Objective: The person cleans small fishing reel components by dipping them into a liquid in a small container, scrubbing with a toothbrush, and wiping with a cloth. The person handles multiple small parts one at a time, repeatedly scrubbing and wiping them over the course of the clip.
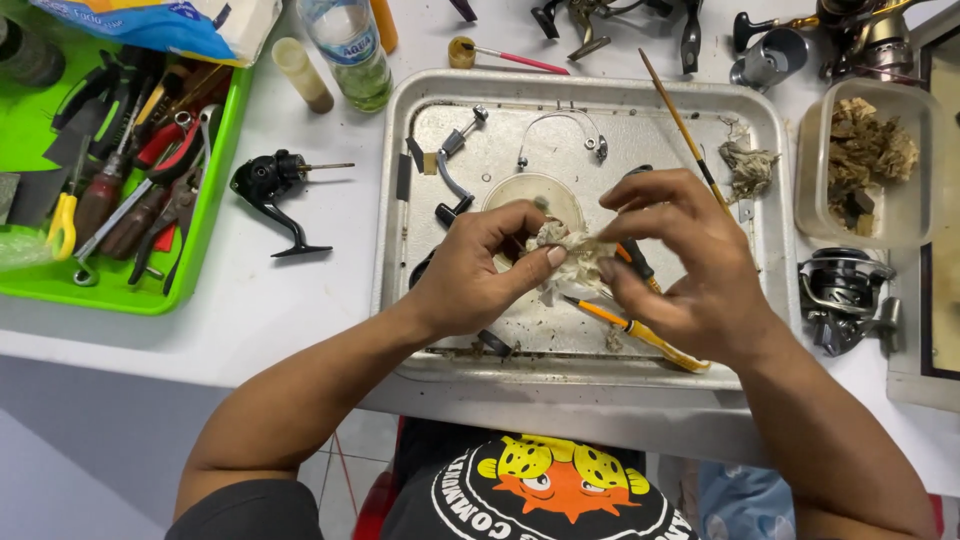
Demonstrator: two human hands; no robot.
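Over the metal tray (400, 190), my left hand (470, 275) and my right hand (690, 260) meet on a crumpled, dirty white tissue (570, 255). Both hands pinch it between fingers and thumbs. Whether a small part is wrapped inside is hidden. Under my right hand lies an orange-handled tool (640, 330) and a black-handled one (640, 265). A round translucent dish (530, 190), a wire bail (560, 125) and a crank handle (455, 165) lie on the tray beyond my hands.
A green tray (215, 180) of pliers and screwdrivers sits at the left. A black reel body (270, 185), a water bottle (350, 50), a thin brush (685, 125), a plastic tub of used wipes (865, 165) and a fishing reel (845, 295) surround the metal tray.
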